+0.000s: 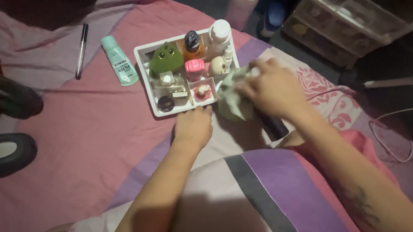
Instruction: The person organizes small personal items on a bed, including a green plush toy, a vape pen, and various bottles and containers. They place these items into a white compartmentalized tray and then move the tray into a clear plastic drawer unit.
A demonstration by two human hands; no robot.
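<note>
Progress check, nearest first: both forearms reach forward over a purple, grey and white striped blanket (272,196) on the lap, so the work sits at arm's length on the pink bedsheet (80,146). Left hand (193,127) lies palm down, fingers curled against the near edge of the white organizer tray (145,81), apparently steadying it; it grips nothing that I can see. Right hand (272,89) is clenched on a crumpled pale green cloth (233,100), pressed at the tray's right near corner, wrist bent inward toward the tray. Looks like wiping in progress, judging by the cloth on the tray edge; how much of it is already cleaned cannot be told in this dim light. The tray is full: green blob-shaped figure (165,58), orange bottle with dark cap (191,45), white bottle (220,32), pink jar (195,68), small skull-shaped item (218,66), a dark round pot (165,103) and a red item (202,91) in the near compartments. Nothing has been lifted out, so if the contents or compartments need a wipe, that is likely left. Outside the tray: teal tube (119,60) and a black pen (81,50) lie on the sheet to its left, well apart from both hands. Black headphones (0,124) at far left. Clear plastic drawers (345,17) stand off the bed beyond.
</note>
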